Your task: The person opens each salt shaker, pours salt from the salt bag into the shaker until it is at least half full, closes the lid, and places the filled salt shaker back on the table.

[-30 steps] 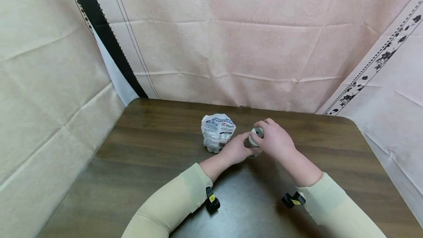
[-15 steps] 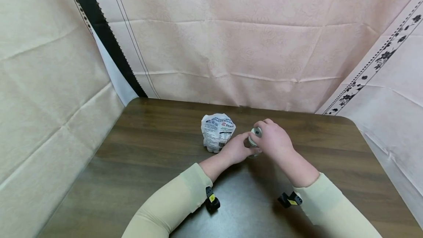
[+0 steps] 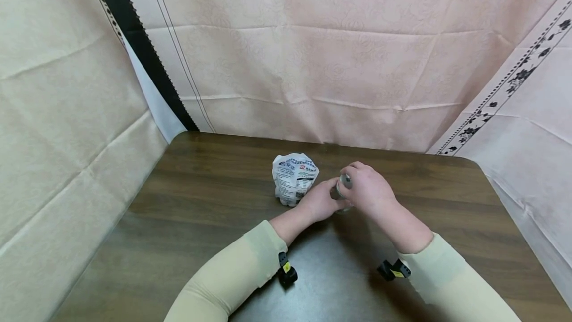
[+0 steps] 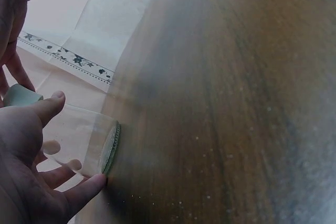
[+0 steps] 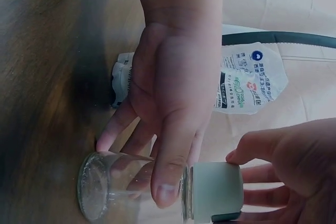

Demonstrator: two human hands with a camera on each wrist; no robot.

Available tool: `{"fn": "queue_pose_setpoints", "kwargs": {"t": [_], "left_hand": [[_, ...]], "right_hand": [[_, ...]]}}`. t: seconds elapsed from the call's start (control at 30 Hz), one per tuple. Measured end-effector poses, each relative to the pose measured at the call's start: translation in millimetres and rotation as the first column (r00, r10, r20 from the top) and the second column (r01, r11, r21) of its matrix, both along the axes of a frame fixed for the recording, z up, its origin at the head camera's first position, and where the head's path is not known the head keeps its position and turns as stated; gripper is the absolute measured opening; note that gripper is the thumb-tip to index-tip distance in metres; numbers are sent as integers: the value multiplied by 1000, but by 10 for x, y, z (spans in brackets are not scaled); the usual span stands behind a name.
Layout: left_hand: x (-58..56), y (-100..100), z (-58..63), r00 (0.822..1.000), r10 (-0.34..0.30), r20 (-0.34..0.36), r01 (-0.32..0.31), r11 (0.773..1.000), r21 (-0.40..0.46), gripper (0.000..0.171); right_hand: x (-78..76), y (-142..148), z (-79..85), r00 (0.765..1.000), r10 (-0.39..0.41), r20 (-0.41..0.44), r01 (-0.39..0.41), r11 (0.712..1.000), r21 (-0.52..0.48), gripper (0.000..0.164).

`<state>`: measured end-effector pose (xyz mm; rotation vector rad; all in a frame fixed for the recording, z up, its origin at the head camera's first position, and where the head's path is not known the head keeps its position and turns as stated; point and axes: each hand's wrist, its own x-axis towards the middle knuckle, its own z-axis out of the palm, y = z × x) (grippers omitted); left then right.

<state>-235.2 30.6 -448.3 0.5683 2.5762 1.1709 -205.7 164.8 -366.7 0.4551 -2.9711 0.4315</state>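
Note:
A clear glass jar [image 5: 100,187] stands on the wooden table, its pale green lid [image 5: 215,182] at the mouth. Around the jar's body curl the fingers and thumb of my left hand [image 3: 321,201]. My right hand [image 3: 368,188] grips the lid from the far right side, thumb and fingers on opposite sides of it. In the right wrist view, the lid lies right against the glass neck; whether it is seated on the thread I cannot tell. The left wrist view has the jar's base [image 4: 111,148] meeting the table. My hands hide much of the jar in the head view.
A white printed packet [image 3: 295,178] sits upright on the brown table [image 3: 214,202], just left of and behind my left hand. Pale cloth [image 3: 313,63] hangs behind the table's far edge. Each sleeve carries a small black wrist camera [image 3: 287,272].
The right hand has turned slightly on the lid and shifted a little left. Less of the lid's pale side shows now. My left hand, the jar and the packet keep their places.

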Motion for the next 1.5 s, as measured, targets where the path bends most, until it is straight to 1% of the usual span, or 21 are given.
{"fn": "queue_pose_setpoints", "kwargs": {"t": [0.1,0.17,0.27,0.37,0.57,0.67,0.8,0.93,1.03,1.13,1.33,1.5], "left_hand": [[-5,-6,1,1000,-8,-3,8,1000,-22,59],[-10,-7,0,1000,-16,-9,16,1000,-25,59],[-13,-10,-4,1000,-21,-13,21,1000,-10,59],[-6,-10,-7,1000,-12,-6,12,1000,5,60],[13,6,-16,1000,12,2,-12,1000,21,62],[18,18,-16,1000,28,4,-28,999,15,64],[23,29,-22,998,55,15,-55,998,0,70],[40,31,-12,998,70,-3,-70,997,-11,70],[59,30,1,997,77,-8,-77,997,-11,68],[70,30,4,996,86,3,-86,996,-10,69],[78,28,8,995,94,15,-94,996,0,73],[55,37,-20,995,93,18,-93,995,19,68]], "right_hand": [[1,12,-5,999,32,-3,-32,999,-19,28],[-1,21,-5,999,48,-21,-49,998,-29,28],[3,31,8,996,63,-58,-66,997,-50,28],[12,40,34,994,60,-89,-65,996,-59,29],[23,96,86,996,20,-86,-25,998,-56,30],[28,151,104,997,-3,-80,-2,998,-58,31],[32,234,122,996,-33,-79,27,997,-69,30],[25,316,110,994,-63,-84,56,995,-79,29],[17,370,70,994,-78,-82,72,994,-79,29],[6,420,3,994,-87,-58,82,993,-80,28],[-37,512,-215,996,-93,-18,92,993,-69,27],[-73,576,-402,996,-88,24,89,994,-61,28]]}}
